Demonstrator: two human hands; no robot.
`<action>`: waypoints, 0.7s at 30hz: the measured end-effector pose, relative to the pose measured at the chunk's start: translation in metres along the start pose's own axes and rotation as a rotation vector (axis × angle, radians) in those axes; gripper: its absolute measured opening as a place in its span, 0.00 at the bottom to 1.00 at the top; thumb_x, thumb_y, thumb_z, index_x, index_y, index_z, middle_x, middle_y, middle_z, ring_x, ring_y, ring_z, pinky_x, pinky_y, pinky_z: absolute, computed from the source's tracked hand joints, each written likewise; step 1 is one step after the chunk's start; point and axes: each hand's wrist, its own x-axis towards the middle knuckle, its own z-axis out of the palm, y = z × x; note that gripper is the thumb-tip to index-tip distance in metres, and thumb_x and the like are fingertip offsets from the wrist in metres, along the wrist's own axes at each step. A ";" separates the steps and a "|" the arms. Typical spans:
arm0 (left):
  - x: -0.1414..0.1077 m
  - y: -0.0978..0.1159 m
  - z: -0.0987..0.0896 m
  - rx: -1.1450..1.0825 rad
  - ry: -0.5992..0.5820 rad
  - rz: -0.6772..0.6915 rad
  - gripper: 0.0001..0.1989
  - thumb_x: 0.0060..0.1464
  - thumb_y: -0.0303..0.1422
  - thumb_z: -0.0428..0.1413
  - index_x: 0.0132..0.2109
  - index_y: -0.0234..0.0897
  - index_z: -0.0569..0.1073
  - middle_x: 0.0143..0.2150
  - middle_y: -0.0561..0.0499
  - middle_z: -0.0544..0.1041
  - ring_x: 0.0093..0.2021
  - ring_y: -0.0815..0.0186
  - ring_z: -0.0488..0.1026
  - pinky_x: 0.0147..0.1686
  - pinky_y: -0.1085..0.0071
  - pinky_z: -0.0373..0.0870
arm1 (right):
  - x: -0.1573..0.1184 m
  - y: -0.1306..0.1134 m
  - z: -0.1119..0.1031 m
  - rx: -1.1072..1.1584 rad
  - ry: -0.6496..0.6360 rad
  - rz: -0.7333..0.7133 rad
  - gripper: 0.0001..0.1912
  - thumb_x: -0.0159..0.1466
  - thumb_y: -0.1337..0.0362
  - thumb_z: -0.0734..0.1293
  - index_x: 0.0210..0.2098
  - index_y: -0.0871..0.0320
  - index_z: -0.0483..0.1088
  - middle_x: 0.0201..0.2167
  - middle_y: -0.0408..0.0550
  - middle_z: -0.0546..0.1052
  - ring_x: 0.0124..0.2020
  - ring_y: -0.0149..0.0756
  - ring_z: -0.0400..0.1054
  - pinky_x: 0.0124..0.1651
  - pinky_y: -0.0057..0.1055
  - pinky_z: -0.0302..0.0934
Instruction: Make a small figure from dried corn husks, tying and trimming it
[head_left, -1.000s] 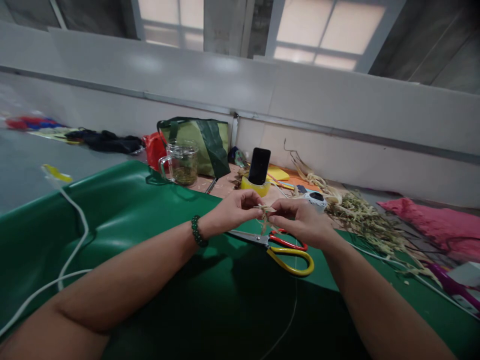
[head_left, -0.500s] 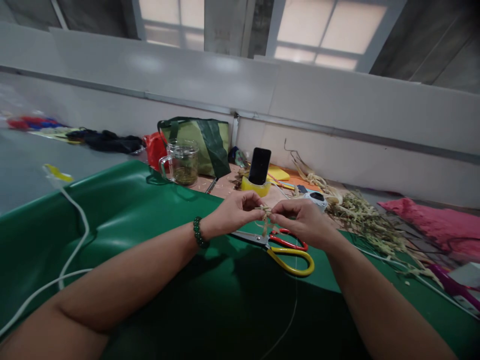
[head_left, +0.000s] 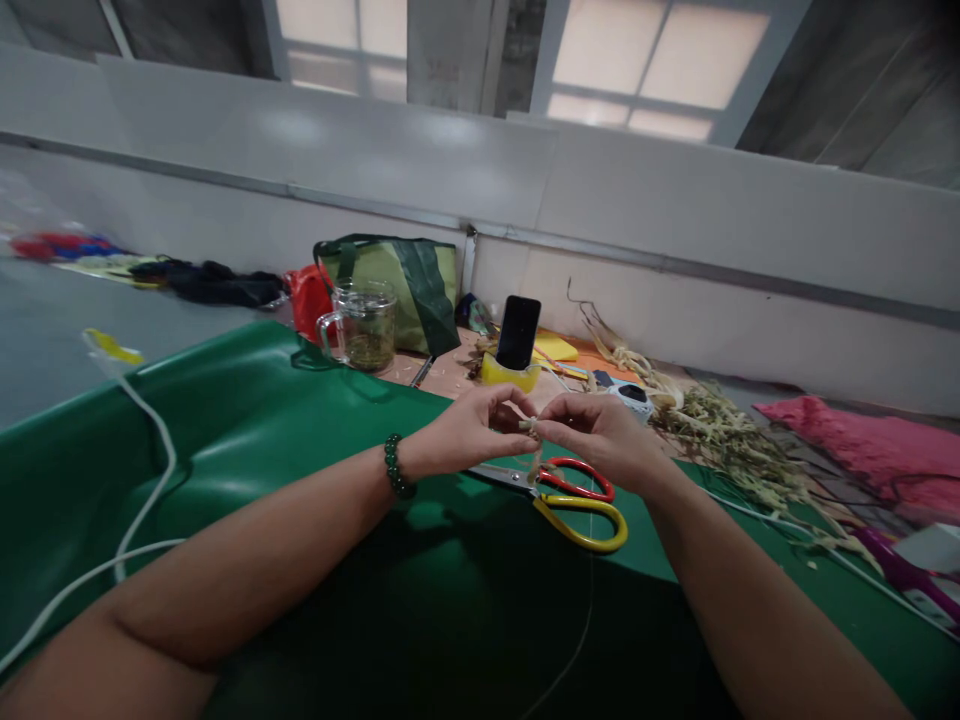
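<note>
My left hand (head_left: 476, 430), a bead bracelet on its wrist, curls its thumb and fingers around one end of a small piece of pale dried plant fibre (head_left: 528, 425). From the other side my right hand (head_left: 600, 435) pinches the same piece between thumb and fingertips. A short strip of the fibre hangs below the fingertips. Right under both hands lies a pair of scissors (head_left: 581, 535) with one red and one yellow handle, its blades partly covered by my left hand. A thin pale thread (head_left: 591, 600) runs down past the handles toward me.
Green sheeting (head_left: 360, 420) covers the work surface. Behind stand a glass mug (head_left: 367, 335), a green bag (head_left: 420, 285) and a phone (head_left: 518, 335) in a yellow holder. Dried fibre (head_left: 727, 440) is heaped at right near pink cloth (head_left: 862, 440). A white cable (head_left: 161, 430) crosses the left side.
My left thumb and fingers have shifted slightly around the fibre piece, and the piece has turned a little between the hands. The scissors stay where they were.
</note>
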 end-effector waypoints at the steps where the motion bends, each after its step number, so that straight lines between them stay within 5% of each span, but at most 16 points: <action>1: 0.000 0.000 -0.001 0.002 -0.012 -0.006 0.14 0.48 0.31 0.63 0.41 0.32 0.69 0.34 0.49 0.76 0.36 0.67 0.75 0.36 0.71 0.72 | 0.000 0.000 -0.002 0.012 -0.009 0.017 0.12 0.56 0.56 0.68 0.27 0.59 0.72 0.22 0.43 0.72 0.23 0.28 0.63 0.26 0.26 0.58; 11: 0.002 0.003 -0.007 -0.039 -0.056 -0.081 0.12 0.55 0.37 0.58 0.35 0.30 0.75 0.31 0.49 0.76 0.33 0.70 0.71 0.38 0.72 0.69 | 0.001 0.001 -0.005 -0.043 0.085 0.011 0.13 0.54 0.55 0.68 0.25 0.61 0.72 0.21 0.44 0.71 0.21 0.27 0.60 0.24 0.26 0.55; 16: 0.003 0.000 -0.010 -0.082 -0.037 -0.112 0.12 0.49 0.34 0.63 0.37 0.30 0.74 0.35 0.49 0.76 0.36 0.69 0.71 0.40 0.71 0.68 | 0.000 -0.002 -0.003 -0.121 0.147 -0.022 0.13 0.55 0.56 0.67 0.23 0.60 0.71 0.20 0.43 0.70 0.20 0.27 0.59 0.23 0.26 0.55; 21: 0.003 -0.001 -0.008 -0.053 0.026 -0.111 0.08 0.48 0.31 0.63 0.31 0.30 0.73 0.28 0.53 0.73 0.31 0.72 0.68 0.36 0.74 0.66 | -0.001 -0.003 -0.001 -0.189 0.165 -0.020 0.12 0.55 0.57 0.66 0.22 0.59 0.70 0.19 0.42 0.68 0.21 0.27 0.58 0.24 0.26 0.55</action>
